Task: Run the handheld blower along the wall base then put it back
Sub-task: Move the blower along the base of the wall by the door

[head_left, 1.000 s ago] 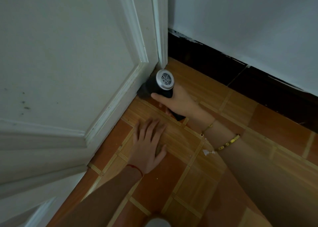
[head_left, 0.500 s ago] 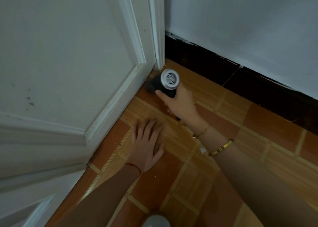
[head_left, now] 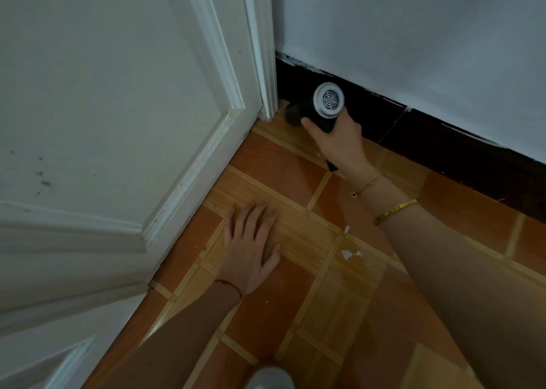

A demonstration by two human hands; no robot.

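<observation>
My right hand (head_left: 339, 143) grips the black handle of the handheld blower (head_left: 320, 108). Its round silver rear grille faces up toward me and its dark nozzle points left into the corner where the door frame meets the wall. The blower sits low against the black wall base (head_left: 443, 149), just above the floor. My left hand (head_left: 251, 250) lies flat on the floor tiles with fingers spread, palm down, holding nothing.
A white panelled door (head_left: 103, 123) fills the left side, with its frame edge (head_left: 263, 64) at the corner. Orange and wood-pattern floor tiles (head_left: 310, 315) cover the ground. Small white scraps (head_left: 350, 253) lie on the tiles between my arms. A pale rounded object (head_left: 269, 378) shows at the bottom edge.
My right hand has carried the blower from the foot of the door to the corner against the black wall base. The left hand has stayed flat on the floor.
</observation>
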